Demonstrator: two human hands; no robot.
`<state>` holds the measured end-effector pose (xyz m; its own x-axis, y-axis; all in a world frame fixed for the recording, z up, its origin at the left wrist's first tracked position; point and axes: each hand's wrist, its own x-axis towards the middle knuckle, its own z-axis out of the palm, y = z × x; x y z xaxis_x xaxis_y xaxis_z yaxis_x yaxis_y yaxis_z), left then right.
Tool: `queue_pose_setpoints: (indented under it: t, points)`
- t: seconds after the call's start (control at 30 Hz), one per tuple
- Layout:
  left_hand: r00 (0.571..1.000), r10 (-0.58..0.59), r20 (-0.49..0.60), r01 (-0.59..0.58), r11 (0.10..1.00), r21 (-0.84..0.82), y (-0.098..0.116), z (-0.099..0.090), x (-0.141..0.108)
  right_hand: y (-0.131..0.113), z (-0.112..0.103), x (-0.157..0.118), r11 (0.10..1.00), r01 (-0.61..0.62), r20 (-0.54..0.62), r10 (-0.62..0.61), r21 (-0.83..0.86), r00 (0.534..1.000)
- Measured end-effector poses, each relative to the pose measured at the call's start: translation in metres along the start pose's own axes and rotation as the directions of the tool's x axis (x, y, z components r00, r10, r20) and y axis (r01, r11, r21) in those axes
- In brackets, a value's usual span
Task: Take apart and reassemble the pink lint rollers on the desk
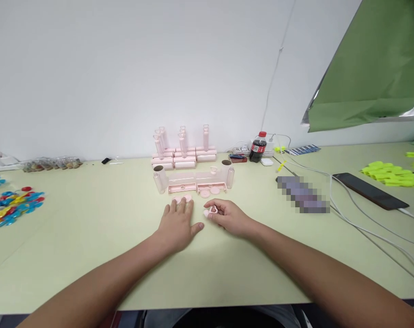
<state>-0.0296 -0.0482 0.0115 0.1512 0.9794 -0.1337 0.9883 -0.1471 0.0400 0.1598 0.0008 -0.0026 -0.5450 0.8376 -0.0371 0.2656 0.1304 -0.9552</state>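
My left hand [177, 224] lies palm down on the table with its fingers stretched out, the fingertips over pale pink discs [187, 198]. In my right hand [229, 217] a small pink heart-shaped piece [212, 210] is pinched between thumb and fingers, just above the table. Beyond the hands stand two open pink boxes side by side, a left box [182, 187] and a right box [212, 186]; more pink discs lie in and before the right one. A pink tube stands at each side, the left tube [160, 178] and the right tube [227, 171].
Finished-looking pink boxes [184, 159] with upright heart-topped sticks [182, 143] stand by the wall. A cola bottle [258, 147], a black phone [370, 191], white cables [343, 218] and yellow-green pieces [391, 174] are on the right. Colourful plastic pieces [17, 206] lie at the left.
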Motion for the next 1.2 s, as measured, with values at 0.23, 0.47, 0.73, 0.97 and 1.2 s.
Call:
queue_pose_setpoints:
  t: [0.23, 0.47, 0.73, 0.97, 1.2]
  points:
    - [0.997, -0.016, -0.072, 0.014, 1.000, -0.022, -0.010, 0.003, 0.013, -0.003, 0.001, -0.001, 0.998, -0.045, -0.015, 0.045, 0.040, 0.999]
    - [0.989, 0.001, -0.149, 0.023, 0.987, 0.160, -0.034, -0.026, 0.034, -0.005, -0.001, -0.001, 0.998, -0.059, 0.002, 0.059, 0.033, 0.998]
    - [0.997, -0.045, -0.066, 0.054, 0.988, 0.143, -0.044, -0.023, 0.044, -0.002, 0.001, -0.003, 0.998, -0.052, 0.005, 0.052, 0.038, 0.999]
    - [0.960, 0.050, -0.276, 0.025, 0.965, 0.262, -0.051, -0.019, 0.055, -0.001, 0.000, -0.003, 0.998, -0.047, 0.015, 0.046, 0.031, 0.999]
    - [0.945, 0.026, -0.325, 0.047, 0.976, 0.213, -0.053, -0.013, 0.057, 0.000, 0.000, -0.002, 0.999, -0.044, 0.021, 0.044, 0.031, 0.999]
